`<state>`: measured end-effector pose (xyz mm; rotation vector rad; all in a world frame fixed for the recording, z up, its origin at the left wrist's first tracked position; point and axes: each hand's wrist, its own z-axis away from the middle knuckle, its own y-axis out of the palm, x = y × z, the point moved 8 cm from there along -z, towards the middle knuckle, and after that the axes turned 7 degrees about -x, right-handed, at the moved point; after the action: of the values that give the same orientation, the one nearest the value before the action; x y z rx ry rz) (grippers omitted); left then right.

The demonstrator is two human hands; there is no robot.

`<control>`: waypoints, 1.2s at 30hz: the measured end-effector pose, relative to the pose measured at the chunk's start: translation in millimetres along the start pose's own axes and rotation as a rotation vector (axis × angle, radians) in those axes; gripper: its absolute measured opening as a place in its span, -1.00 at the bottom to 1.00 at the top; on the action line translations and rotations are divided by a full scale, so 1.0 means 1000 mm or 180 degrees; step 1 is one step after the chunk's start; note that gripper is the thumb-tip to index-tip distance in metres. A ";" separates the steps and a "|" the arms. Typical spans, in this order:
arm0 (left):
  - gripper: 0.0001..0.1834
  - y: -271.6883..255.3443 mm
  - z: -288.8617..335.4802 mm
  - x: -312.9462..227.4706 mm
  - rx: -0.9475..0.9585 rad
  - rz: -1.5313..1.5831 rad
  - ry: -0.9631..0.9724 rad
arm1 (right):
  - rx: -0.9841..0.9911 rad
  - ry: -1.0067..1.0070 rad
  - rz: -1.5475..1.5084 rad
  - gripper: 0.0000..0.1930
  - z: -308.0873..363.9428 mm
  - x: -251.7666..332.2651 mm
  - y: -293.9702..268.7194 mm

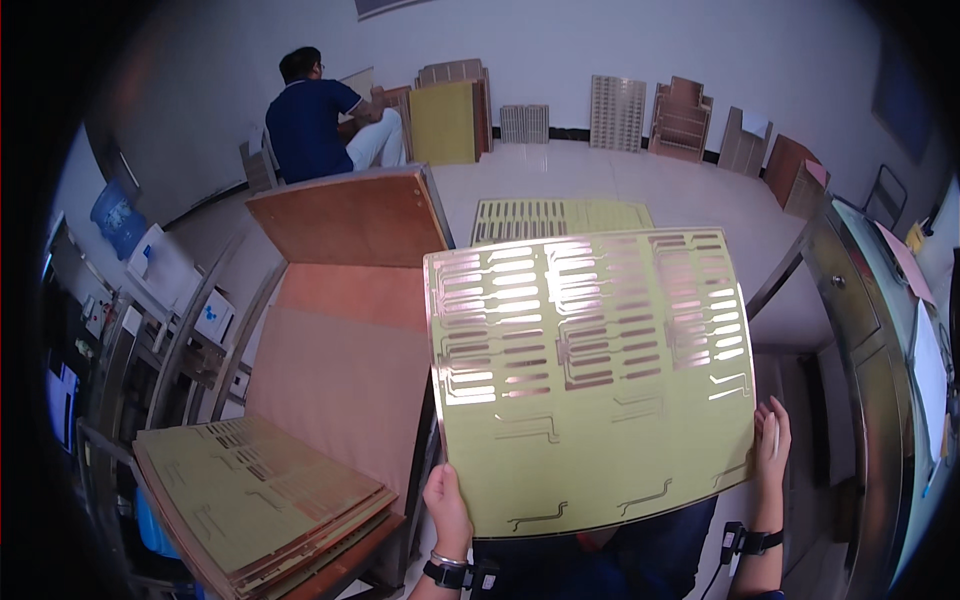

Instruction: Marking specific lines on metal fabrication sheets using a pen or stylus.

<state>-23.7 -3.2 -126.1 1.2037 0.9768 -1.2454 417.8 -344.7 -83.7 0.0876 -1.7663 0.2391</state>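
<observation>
A large yellow-green circuit board panel (590,450) with shiny copper traces is held up in front of me, its top edge tilted away. My left hand (446,500) grips its lower left edge, the thumb on the face and the other fingers hidden behind. At the lower right edge, my right hand (772,440) is closed on the same panel, fingers along the side. Down to the left lies a stack of similar circuit panels (250,490). Another patterned panel (560,215) shows partly behind the held one.
A slanted brown board stand (335,365) with an upright backboard (345,215) is left of the panel. A seated person (315,115) in dark blue works beyond it. Board stacks (445,120) lean along the far wall. A desk with drawers (860,310) stands at right.
</observation>
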 end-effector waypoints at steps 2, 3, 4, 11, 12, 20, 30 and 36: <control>-0.72 0.002 0.001 -0.005 0.0025 0.0006 0.0038 | 0.0005 0.0203 -0.0233 -0.57 -0.006 0.012 0.005; -0.71 0.002 0.001 -0.009 -0.0047 0.0015 0.0065 | 0.0122 0.0611 -0.0186 -0.57 -0.010 0.014 0.011; -0.70 0.001 0.002 -0.011 -0.0117 0.0024 0.0090 | 0.0241 0.1020 -0.0137 -0.58 -0.013 0.012 0.016; -0.67 0.003 -0.004 -0.013 -0.0042 0.0111 0.0252 | 0.0921 0.0859 -0.0907 -0.65 -0.053 0.032 0.067; -0.67 0.005 -0.003 -0.016 -0.0013 0.0072 0.0271 | 0.0907 0.0834 -0.0921 -0.65 -0.057 0.034 0.065; -0.67 0.009 -0.004 -0.027 -0.0194 0.0346 0.0279 | 0.1470 0.1443 -0.1505 -0.68 -0.080 0.027 0.081; -0.70 -0.011 -0.035 -0.070 -0.0429 -0.0524 0.0932 | 0.1390 0.0893 -0.1789 -0.67 -0.082 0.064 0.127; -0.62 -0.009 -0.014 -0.190 -0.1267 -0.0804 0.2762 | 0.1672 0.0542 -0.2396 -0.66 -0.044 0.138 0.242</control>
<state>-52.0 41.0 57.5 1.3302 1.9543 -0.6201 385.5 -89.4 31.6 1.0535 -1.3538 0.1446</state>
